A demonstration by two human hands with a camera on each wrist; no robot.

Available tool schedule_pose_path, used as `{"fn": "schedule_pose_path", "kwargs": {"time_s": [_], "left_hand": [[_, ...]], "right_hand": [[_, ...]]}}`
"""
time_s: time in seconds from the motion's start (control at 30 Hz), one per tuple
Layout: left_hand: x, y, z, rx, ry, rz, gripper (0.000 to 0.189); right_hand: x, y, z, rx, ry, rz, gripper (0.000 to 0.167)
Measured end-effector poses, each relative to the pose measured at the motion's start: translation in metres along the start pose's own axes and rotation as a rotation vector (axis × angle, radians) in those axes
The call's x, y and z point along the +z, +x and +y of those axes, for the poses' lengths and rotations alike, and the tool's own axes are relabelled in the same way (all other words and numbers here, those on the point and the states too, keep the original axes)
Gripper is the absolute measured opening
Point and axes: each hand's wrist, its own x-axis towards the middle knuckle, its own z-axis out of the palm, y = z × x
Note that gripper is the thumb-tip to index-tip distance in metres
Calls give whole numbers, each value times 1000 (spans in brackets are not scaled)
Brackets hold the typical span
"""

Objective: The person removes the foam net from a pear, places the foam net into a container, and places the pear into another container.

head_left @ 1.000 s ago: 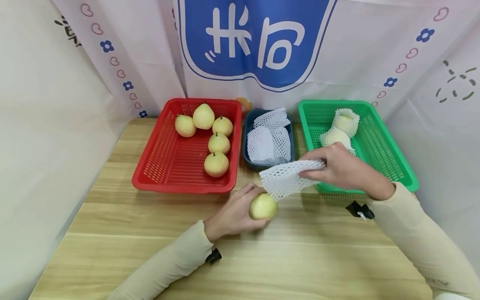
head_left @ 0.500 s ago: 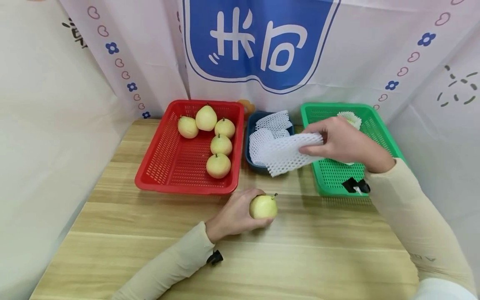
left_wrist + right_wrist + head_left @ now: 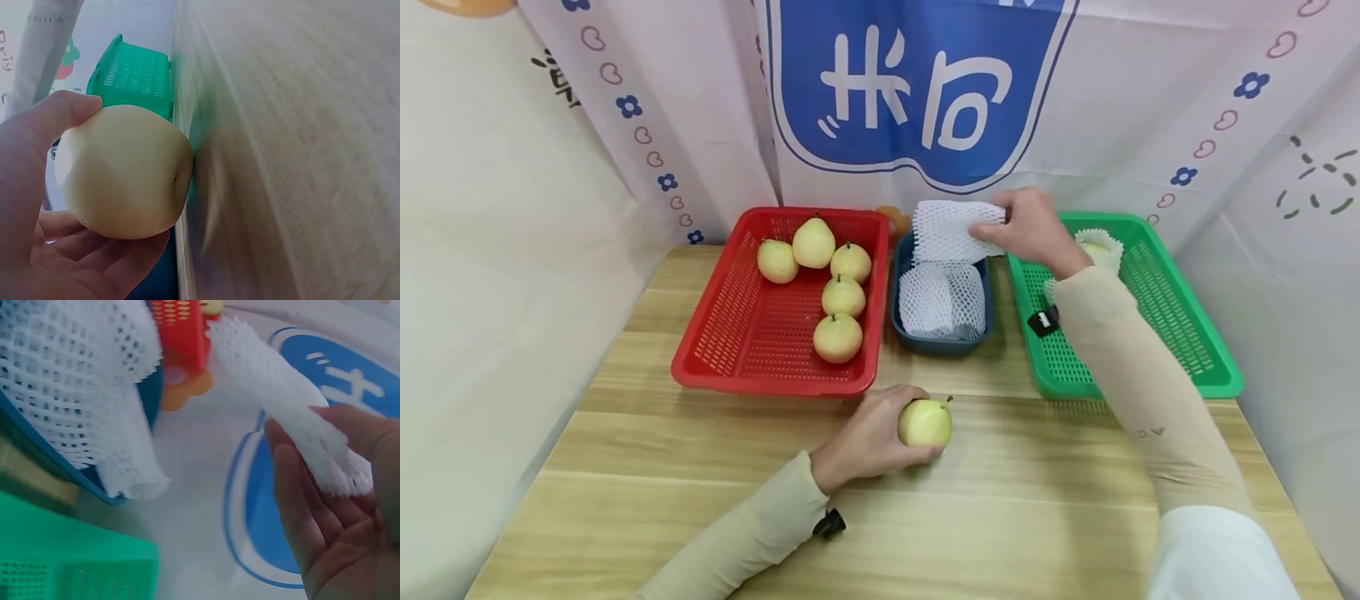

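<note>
"What is the left hand (image 3: 871, 437) doing?"

"It's holding a bare pear (image 3: 925, 423) low at the desk (image 3: 1000, 517); I'm not able to tell whether the pear is touching the wood. The grip is clamping round its side, and the stem is pointing between one and two o'clock."

"And the right hand (image 3: 1036, 225)?"

"Its grip is pinching a white foam net (image 3: 951, 232) between thumb and fingers. The net is hanging over the far end of a blue tray (image 3: 943, 345), at twelve o'clock from the pear."

"Is anything lying in that tray?"

"More nets (image 3: 925, 302) are lying there, overlapping, apart from the pinched one in the right wrist view."

"What about the baskets?"

"A red basket (image 3: 775, 385) is sitting at ten o'clock from the pear, with five pears (image 3: 842, 297) curving from its twelve to its four. A green basket (image 3: 1180, 317) is sitting at two o'clock, holding net-wrapped fruit (image 3: 1099, 246), and the right sleeve (image 3: 1138, 383) is partly hiding it."
</note>
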Motion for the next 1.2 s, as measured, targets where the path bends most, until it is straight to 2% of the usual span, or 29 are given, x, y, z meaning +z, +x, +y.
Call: {"fn": "schedule_pose_path", "kwargs": {"time_s": [0.1, 0.2, 0.37, 0.5, 0.57, 0.63, 0.73, 0.77, 0.87, 1.03, 1.2], "left_hand": [[1, 0, 1, 3, 23, -3, 58], [2, 0, 2, 8, 36, -2, 59], [4, -1, 1, 12, 31, 1, 57], [3, 0, 1, 16, 23, -5, 58], [2, 0, 1, 14, 25, -9, 59], [1, 0, 1, 9, 27, -15, 60], [-1, 0, 0, 5, 29, -20, 60], [-2, 0, 0, 5, 30, -22, 60], [-4, 0, 0, 8, 35, -31, 61], [-7, -2, -1, 29, 45, -43, 62], [-10, -6, -1, 53, 79, -45, 61]], "right_hand": [[19, 14, 13, 58, 33, 37, 39], [37, 25, 24, 114, 38, 42, 40], [62, 35, 34, 215, 35, -16, 43], [73, 38, 35, 265, -26, -68, 29], [73, 37, 35, 266, -70, -81, 39], [71, 36, 32, 270, -103, -83, 51], [62, 35, 25, 255, -158, -53, 38], [57, 34, 23, 243, -173, -42, 40], [41, 32, 14, 194, -211, -26, 55], [11, 16, -2, 133, -246, -107, 58], [-13, -19, -17, 2, -324, -194, 51]]}}
